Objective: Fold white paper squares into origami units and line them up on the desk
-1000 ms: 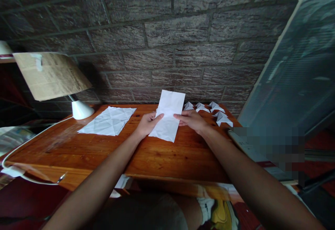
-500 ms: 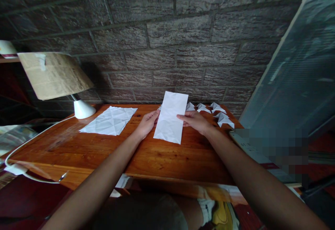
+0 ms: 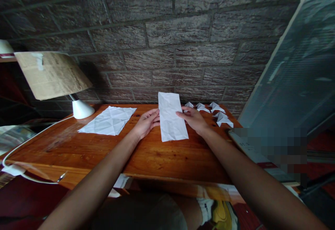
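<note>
A creased white paper strip (image 3: 172, 117), folded long and narrow, is held upright over the wooden table (image 3: 167, 153). My left hand (image 3: 146, 122) grips its left edge and my right hand (image 3: 193, 119) grips its right edge. Its lower end hangs near the tabletop. A flat, crease-marked white sheet (image 3: 108, 120) lies on the table to the left of my hands. Several small folded white paper shapes (image 3: 213, 110) sit in a row at the back right.
A white lamp base (image 3: 82, 108) with a brown paper shade (image 3: 49, 75) stands at the back left, its cable (image 3: 28, 143) looping along the left edge. A brick wall rises behind the table. A blurred item lies at the right edge.
The paper strip has swung from leaning right to leaning slightly left, and both hands have shifted with it, staying on its edges.
</note>
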The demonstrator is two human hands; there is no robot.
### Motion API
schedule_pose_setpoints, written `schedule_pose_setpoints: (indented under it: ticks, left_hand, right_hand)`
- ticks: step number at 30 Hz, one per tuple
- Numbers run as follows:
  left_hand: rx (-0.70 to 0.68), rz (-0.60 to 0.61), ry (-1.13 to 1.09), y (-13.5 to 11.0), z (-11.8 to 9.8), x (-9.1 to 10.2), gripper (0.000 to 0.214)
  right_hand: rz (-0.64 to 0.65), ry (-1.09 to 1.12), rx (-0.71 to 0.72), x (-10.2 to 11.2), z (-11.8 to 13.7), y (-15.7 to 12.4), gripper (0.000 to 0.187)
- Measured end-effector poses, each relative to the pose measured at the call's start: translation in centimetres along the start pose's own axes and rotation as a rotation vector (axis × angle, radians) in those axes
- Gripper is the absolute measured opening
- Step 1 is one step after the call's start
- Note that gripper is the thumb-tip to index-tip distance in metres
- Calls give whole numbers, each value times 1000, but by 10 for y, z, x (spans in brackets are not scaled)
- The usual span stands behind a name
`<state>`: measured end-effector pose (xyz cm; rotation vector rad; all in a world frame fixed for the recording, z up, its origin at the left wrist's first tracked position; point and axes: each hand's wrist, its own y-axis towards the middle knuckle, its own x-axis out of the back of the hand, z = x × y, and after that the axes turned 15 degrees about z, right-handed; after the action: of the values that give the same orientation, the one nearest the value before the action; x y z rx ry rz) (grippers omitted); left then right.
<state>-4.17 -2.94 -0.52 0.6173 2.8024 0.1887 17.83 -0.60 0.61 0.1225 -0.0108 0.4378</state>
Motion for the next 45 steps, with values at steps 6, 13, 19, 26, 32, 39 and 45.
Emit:
schedule_pose_setpoints:
  ticks: [6, 13, 19, 26, 32, 39, 45]
  left_hand:
    - [-5, 36, -44, 0, 0, 0, 35]
    - [-3, 18, -65, 0, 0, 0, 34]
    - [-14, 34, -18, 0, 3, 2, 42]
    - [-20, 43, 62, 0, 14, -4, 50]
    - [-32, 11, 164, 1, 16, -9, 43]
    - [-208, -16, 506, 4, 17, -10, 39]
    - [-293, -26, 663, 4, 20, -16, 34]
  right_hand:
    - [-23, 9, 46, 0, -5, 2, 37]
    - [-26, 31, 75, 0, -7, 4, 36]
    - [1, -7, 76, -1, -6, 1, 36]
    - [129, -15, 112, -16, -3, -5, 35]
    - [21, -293, 151, -22, -8, -3, 48]
    - [157, -328, 220, -31, -12, -2, 57]
    - [235, -242, 216, -44, -5, -4, 86]
